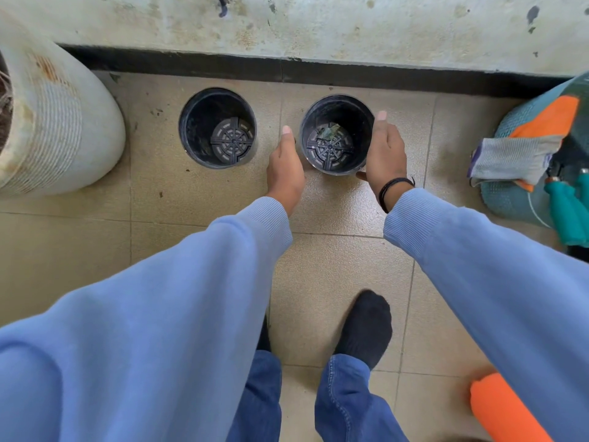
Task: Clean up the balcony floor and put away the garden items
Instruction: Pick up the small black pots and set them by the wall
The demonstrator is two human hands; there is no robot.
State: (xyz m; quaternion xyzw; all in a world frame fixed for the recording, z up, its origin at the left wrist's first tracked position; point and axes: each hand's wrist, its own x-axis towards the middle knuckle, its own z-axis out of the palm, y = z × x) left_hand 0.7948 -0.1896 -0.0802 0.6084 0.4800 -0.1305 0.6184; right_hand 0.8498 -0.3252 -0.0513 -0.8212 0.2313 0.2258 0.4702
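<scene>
Our blue sleeves (pixel 159 314) fill the lower part of the view, and below them we see jeans and a black sock (pixel 366 330) on the tan tiled floor (pixel 334 282). Both of our hands reach forward to either side of the right black pot (pixel 334 135). Our left hand (pixel 285 173) lies at its left side with fingers extended, close against the wall (whether it truly touches, we cannot tell). Our right hand (pixel 385 154) is at the pot's right side, fingers fairly straight along the rim and thumb tucked toward the base; it looks to be in contact, not wrapped around it.

That pot is round, dark plastic, upright, with a spoked drainage grid at the bottom and a small scrap of greenish debris lying on it. Just to its left stands a second black pot (pixel 218 127) of the same make, apart from the first. Both stand near the black skirting under the stained wall (pixel 318 27).

At far left is a large pale planter (pixel 63 122). At right sits a teal bag (pixel 516 193) with a grey glove (pixel 513 157) draped over it.
</scene>
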